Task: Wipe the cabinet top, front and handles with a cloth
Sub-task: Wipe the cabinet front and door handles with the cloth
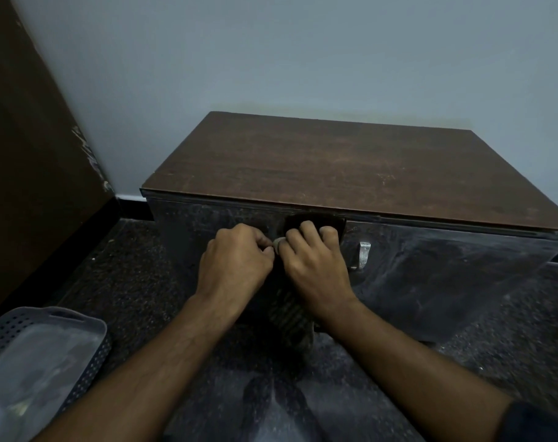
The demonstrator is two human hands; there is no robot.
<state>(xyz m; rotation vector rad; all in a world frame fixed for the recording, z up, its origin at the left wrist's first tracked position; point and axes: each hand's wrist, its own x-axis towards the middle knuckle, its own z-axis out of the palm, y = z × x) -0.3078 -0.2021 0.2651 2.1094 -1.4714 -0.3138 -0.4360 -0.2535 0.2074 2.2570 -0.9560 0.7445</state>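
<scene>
- Head view: the cabinet (351,161) stands against the wall, its brown top bare, its dark glossy front facing the person.
- The dark cloth (290,311) hangs at the front, wrapped around the left door handle (278,241), and both hands work on it.
- The left hand (236,263) is curled, pinching the cloth beside the handle; the right hand (312,266) grips the cloth around it.
- The step in hand seems to be the handle wiping.
- The right handle (363,254) is uncovered, just beside; next the cloth probably must move there, then across the front panels.
- A grey basket (80,323) sits on the floor, left.
</scene>
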